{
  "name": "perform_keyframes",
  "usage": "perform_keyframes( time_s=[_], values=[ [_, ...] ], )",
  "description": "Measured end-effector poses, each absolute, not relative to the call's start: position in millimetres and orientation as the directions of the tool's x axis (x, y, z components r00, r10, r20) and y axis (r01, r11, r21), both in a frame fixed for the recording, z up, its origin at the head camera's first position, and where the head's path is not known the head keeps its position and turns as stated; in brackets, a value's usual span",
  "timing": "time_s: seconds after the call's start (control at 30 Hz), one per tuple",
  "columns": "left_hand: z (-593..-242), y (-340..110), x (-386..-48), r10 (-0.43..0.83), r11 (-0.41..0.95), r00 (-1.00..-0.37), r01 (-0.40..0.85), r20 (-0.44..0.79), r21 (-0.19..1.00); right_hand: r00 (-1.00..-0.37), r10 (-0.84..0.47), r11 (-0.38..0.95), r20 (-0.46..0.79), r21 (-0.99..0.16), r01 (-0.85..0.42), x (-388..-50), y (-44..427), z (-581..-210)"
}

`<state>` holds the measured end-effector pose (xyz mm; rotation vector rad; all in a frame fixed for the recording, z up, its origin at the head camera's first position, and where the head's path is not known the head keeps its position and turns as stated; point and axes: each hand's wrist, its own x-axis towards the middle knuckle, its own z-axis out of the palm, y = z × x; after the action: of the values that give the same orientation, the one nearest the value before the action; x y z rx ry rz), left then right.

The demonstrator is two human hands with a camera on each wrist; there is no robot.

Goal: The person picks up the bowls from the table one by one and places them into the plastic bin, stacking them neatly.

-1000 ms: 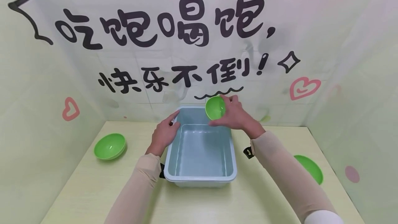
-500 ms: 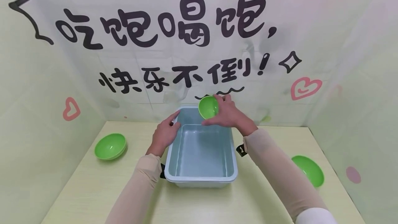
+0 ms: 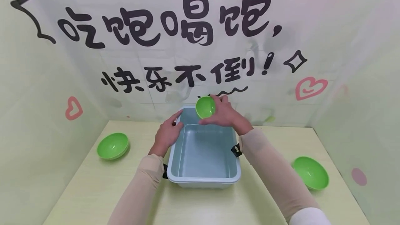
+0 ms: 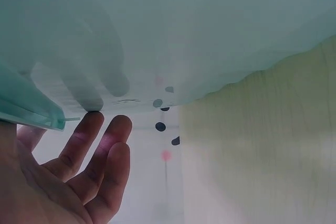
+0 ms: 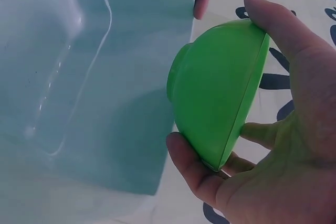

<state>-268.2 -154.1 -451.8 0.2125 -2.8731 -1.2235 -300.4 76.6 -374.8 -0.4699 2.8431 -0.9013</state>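
Note:
A light blue rectangular basin (image 3: 204,159) stands on the table. My left hand (image 3: 167,134) holds its left rim near the far end, thumb over the rim and fingers outside. The left wrist view shows those fingers (image 4: 93,140) at the basin's outer wall. Above the basin's far right part, my right hand (image 3: 223,114) grips a small green bowl (image 3: 204,107) by its edge, between thumb and fingers. That bowl (image 5: 215,87) is tipped on its side, its rim toward the palm in the right wrist view. The basin's far right corner is partly hidden by the right hand.
A green bowl (image 3: 113,146) sits upright on the table (image 3: 206,206) at the left. Another green bowl (image 3: 312,173) stands at the right, partly behind the right sleeve (image 3: 272,169). A printed sheet (image 3: 193,16) with black characters rises behind the basin; plain sheets flank the table.
My right hand has moved left with the small green bowl, further over the basin. The left hand keeps its hold on the rim. The head view has shifted slightly.

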Motion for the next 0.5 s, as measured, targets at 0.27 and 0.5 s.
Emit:
perform_keyframes(
  time_s=[0.27,0.5],
  values=[
    [-456,-155,-268,-0.128,0.680,-0.991,-0.107,-0.027,0.725,-0.946,-0.321,0.776,-0.039,-0.584,-0.239,-300,68,-383],
    [-456,-157,-269,-0.121,0.679,-0.992,-0.105,-0.030,0.727,-0.944,-0.326,0.789,-0.051,-0.565,-0.242,-299,62,-387]
  ],
)
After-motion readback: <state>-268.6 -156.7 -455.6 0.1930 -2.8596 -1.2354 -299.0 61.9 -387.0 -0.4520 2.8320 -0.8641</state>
